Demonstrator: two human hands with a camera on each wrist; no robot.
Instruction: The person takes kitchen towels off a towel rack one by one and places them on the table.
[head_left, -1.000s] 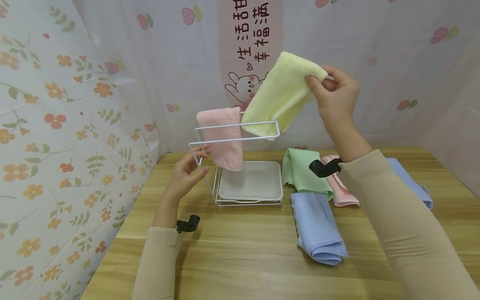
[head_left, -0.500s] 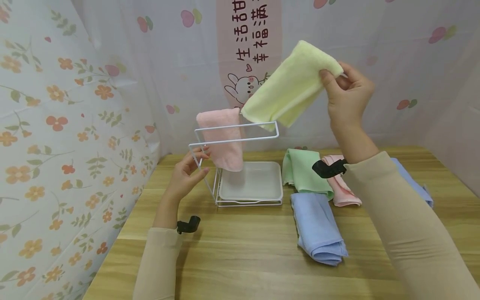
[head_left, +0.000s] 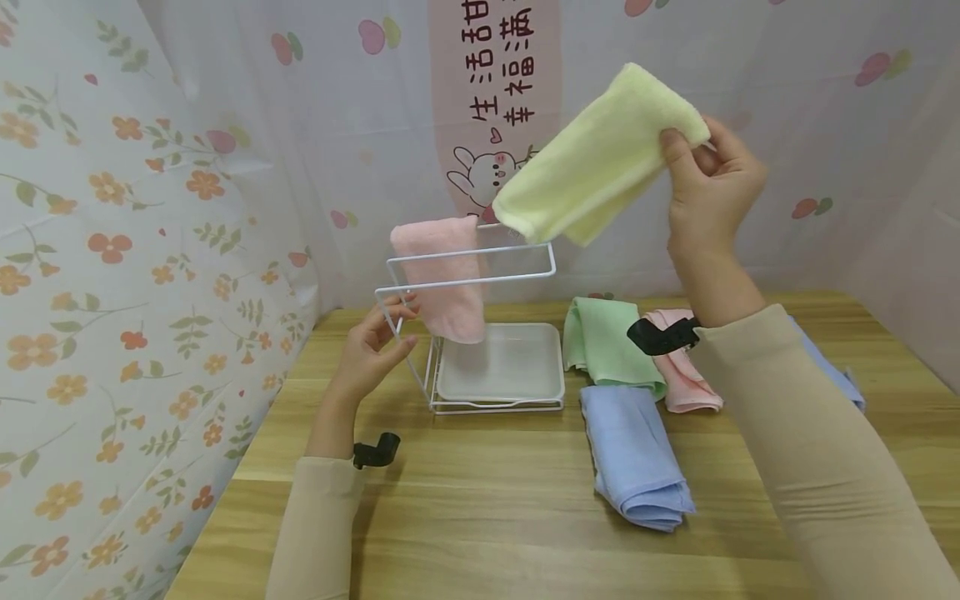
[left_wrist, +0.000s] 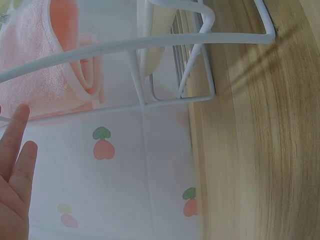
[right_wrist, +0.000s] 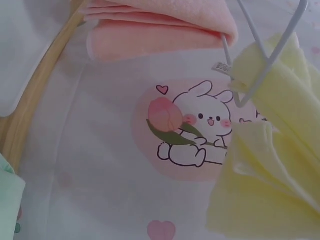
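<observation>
My right hand (head_left: 712, 187) pinches a folded yellow towel (head_left: 600, 158) near its upper right corner. The towel slants down to the left, its lower end overlapping the right end of the white wire rack (head_left: 480, 281) in the head view. On the rack's back bar hangs a folded pink towel (head_left: 442, 287), towards the left. My left hand (head_left: 371, 346) holds the rack's left side, thumb in front and fingers farther back by the wires. Two of its fingers (left_wrist: 22, 170) stretch out beside a wire in the left wrist view.
A white tray (head_left: 525, 367) sits in the rack's base. To its right on the wooden table (head_left: 480, 508) lie a green cloth (head_left: 611, 337), a blue one (head_left: 637, 458), a pink one (head_left: 686, 383) and another blue cloth (head_left: 832, 367). A printed curtain (head_left: 360, 108) hangs behind.
My right hand has moved up and to the right with the yellow towel, lifting its lower end away from the front bars in the head view. The left hand stays on the rack.
</observation>
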